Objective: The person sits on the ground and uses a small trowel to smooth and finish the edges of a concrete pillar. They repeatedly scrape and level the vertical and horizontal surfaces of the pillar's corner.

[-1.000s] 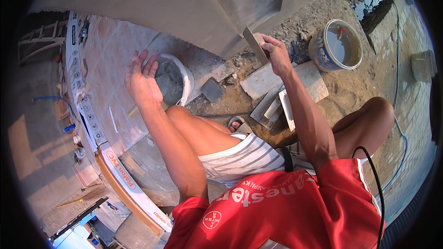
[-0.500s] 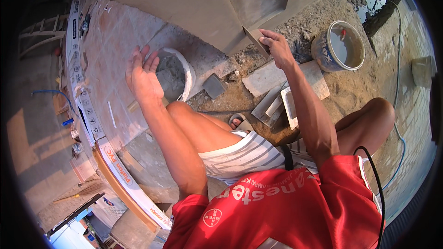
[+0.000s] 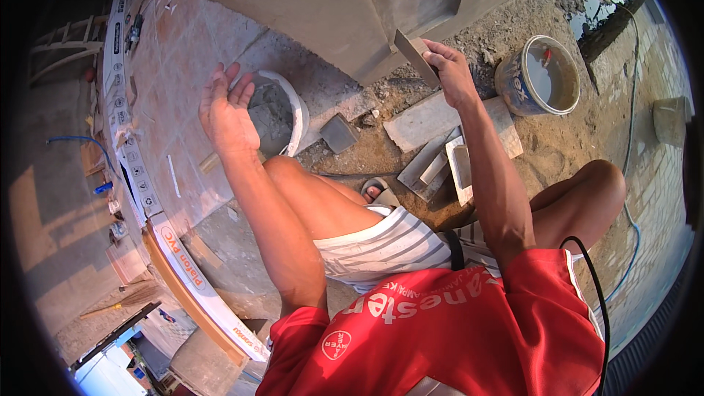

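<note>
My right hand (image 3: 449, 72) grips a small flat rectangular board (image 3: 416, 57), held on edge close to the smooth grey plastered wall (image 3: 323, 15). Whether its edge touches the plaster is hard to make out. My left hand (image 3: 231, 114) is raised with its fingers spread and holds nothing. Beyond it stands a white-rimmed bucket (image 3: 299, 114) with wet grey mortar (image 3: 271, 119) inside. A small dark square block (image 3: 339, 133) lies on the ground between the bucket and the boards.
At right stands a bucket of greyish water (image 3: 541, 77) with a red item in it. Before me lie a flat slab (image 3: 418, 123), a plastering float (image 3: 433, 169) and a pale rectangular frame (image 3: 460, 165). A blue hose (image 3: 632, 238) runs along the right; a long carton (image 3: 198, 271) lies left.
My right hand has moved slightly right with the board, which is now turned more upright along the wall's corner. My left hand stays raised in nearly the same place.
</note>
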Motion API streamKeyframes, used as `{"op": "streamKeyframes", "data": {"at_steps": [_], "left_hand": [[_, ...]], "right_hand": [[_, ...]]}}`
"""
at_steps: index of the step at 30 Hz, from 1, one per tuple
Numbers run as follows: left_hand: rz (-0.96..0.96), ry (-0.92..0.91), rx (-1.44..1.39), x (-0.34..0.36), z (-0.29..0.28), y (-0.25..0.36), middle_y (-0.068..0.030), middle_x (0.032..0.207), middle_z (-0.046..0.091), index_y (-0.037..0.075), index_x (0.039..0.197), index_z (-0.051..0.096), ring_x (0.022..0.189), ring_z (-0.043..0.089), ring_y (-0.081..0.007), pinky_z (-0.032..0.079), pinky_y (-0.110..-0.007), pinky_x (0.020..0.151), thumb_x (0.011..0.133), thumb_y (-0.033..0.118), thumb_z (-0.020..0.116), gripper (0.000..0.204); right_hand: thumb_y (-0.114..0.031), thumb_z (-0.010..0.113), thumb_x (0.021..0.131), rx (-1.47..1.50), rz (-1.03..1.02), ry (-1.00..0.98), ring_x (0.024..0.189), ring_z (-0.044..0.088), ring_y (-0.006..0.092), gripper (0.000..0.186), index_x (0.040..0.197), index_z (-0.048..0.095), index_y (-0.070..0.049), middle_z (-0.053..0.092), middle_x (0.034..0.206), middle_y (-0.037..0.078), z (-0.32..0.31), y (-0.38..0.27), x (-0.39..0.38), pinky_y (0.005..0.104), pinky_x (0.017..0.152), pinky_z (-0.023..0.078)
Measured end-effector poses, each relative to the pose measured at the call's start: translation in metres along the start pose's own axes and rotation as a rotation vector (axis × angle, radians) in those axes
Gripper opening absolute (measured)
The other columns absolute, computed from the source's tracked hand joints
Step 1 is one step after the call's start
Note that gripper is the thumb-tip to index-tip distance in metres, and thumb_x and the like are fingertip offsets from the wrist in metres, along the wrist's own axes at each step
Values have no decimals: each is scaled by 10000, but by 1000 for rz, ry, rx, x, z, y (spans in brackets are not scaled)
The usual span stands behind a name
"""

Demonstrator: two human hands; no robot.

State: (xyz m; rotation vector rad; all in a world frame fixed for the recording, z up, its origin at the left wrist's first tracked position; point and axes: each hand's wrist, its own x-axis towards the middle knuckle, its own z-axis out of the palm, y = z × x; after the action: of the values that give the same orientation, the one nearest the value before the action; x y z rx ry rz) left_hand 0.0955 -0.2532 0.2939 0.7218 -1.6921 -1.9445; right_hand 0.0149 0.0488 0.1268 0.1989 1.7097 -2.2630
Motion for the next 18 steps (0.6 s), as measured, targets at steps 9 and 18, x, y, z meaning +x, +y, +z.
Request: {"op": "streamKeyframes", "data": {"at_steps": [9,18], "left_hand": [[1,-20,27,-1,-3,1,-265,1316,458,-90,1386,337,1127,522,-373,410,-435,977,979,224,485,534],[-1,-25,42,-1,3,2,-263,1292,474,-92,1377,344,1107,542,-374,432,-422,958,978,222,495,530]], "right_hand": [[-78,544,903,-82,55,-21,876,587,113,367,1247,583,44,663,1037,75,7,9,6,248,784,451],[-82,540,896,168,22,-30,882,604,111,391,1271,559,30,652,1061,83,6,-20,-10,243,760,472]]}}
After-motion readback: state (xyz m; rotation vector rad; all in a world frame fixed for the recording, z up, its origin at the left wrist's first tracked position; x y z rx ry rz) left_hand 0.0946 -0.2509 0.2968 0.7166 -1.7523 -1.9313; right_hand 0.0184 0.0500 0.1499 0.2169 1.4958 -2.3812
